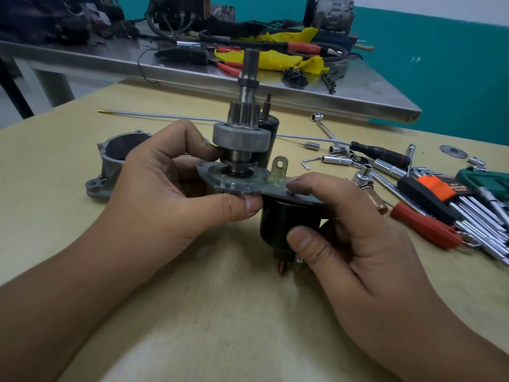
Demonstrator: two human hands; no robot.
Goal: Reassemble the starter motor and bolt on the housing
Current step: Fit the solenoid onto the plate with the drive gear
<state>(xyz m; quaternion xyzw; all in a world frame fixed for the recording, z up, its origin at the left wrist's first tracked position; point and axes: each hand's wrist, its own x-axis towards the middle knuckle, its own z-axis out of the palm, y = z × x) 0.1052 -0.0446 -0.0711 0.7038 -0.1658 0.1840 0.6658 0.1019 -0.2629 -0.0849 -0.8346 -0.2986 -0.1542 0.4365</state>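
Both hands hold the partly assembled grey-and-black starter motor [242, 172] upright above the pale wooden surface [192, 312]. The left hand [165, 188] grips the edge of the flat grey metal mounting plate [234, 180], thumb on the near rim and fingers [192, 139] curled round the far side, touching the underside of the grey drive collar [241, 139]. The toothed steel pinion shaft [248, 86] stands straight up from that collar. The right hand [358, 230] clasps the black cylindrical solenoid body [286, 224] hanging below the plate, thumb pressed on its side and forefinger lying on top of the plate just beside the pale yellowish plastic lever tab [278, 169]. A copper terminal stud [282, 267] points down from the solenoid's lower end.

The cast grey aluminium nose housing [110, 166] lies on the surface to the left, apart from the motor and partly hidden behind the left hand; its open mouth appears to face up and toward the camera. To the right lie scattered chrome sockets [337, 160], a black-handled ratchet driver [380, 155], a set of hex keys in a black-and-orange holder [440, 199] and red-handled pliers [427, 230].
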